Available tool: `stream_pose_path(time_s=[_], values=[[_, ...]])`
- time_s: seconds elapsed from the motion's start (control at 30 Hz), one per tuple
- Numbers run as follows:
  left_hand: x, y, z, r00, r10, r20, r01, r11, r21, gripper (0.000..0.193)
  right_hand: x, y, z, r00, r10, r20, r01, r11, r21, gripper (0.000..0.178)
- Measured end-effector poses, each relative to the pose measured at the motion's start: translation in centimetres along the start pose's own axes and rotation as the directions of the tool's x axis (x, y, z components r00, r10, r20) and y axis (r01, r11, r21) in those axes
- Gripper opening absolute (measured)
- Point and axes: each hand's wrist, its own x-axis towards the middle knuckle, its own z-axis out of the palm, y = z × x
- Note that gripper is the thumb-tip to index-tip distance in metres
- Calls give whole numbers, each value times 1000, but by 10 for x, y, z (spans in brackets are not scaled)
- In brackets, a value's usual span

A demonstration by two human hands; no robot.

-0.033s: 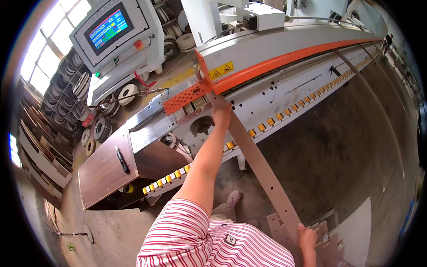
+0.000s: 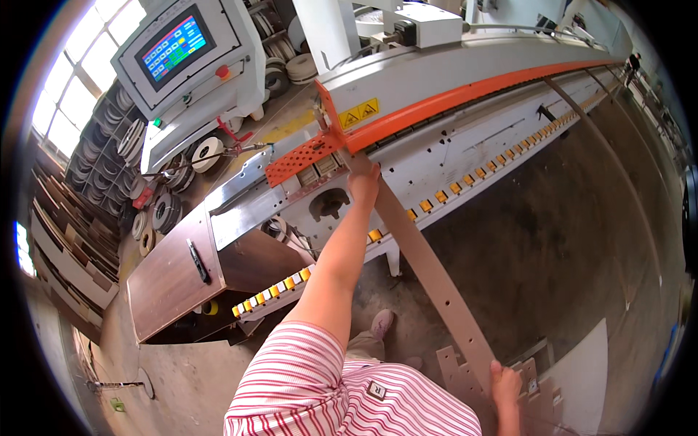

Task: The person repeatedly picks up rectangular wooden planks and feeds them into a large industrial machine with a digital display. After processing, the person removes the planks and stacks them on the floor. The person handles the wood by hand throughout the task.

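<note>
A long, narrow brown board strip (image 2: 429,269) with small holes slants from the machine down to my lower right. Its far end sits at the edge banding machine (image 2: 472,80), beside the orange perforated guard (image 2: 302,160). My left hand (image 2: 363,183), arm stretched forward, grips the strip near that end; its fingers are partly hidden. Close to my body, my right hand (image 2: 507,385) holds the near end, thumb on top. Below that end lie more drilled brown boards (image 2: 454,370), partly covered by the strip.
A control panel with a lit screen (image 2: 174,45) stands at the upper left. A utility knife (image 2: 198,261) lies on a brown cabinet (image 2: 174,280). Yellow rollers (image 2: 441,196) line the machine's front rail. Rolls of edge banding (image 2: 209,154) rest behind; long bars (image 2: 603,138) extend at right.
</note>
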Motion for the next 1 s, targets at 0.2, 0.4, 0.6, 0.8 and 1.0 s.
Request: stream_pose_path(time_s=[0.2, 0.4, 0.6, 0.8, 1.0], values=[[14, 8, 34, 840, 455, 296, -543, 716, 439, 48, 30, 10, -21, 979, 38, -201, 0, 983, 186, 46], [-84, -4, -14, 646, 732, 216, -718, 679, -154, 41, -36, 19, 36, 767, 77, -637, 94, 968, 231, 21], [-266, -93, -77, 391, 285, 875, -417, 902, -108, 37, -46, 6, 175, 999, 33, -7, -31, 979, 200, 69], [-318, -144, -117, -63, -177, 982, -233, 959, 158, 27, -3, -12, 260, 993, 86, 81, -83, 996, -36, 72], [-326, -124, -120, -42, -331, 943, 145, 931, 334, 30, -7, -55, 191, 998, -68, 13, 61, 950, 306, 41]])
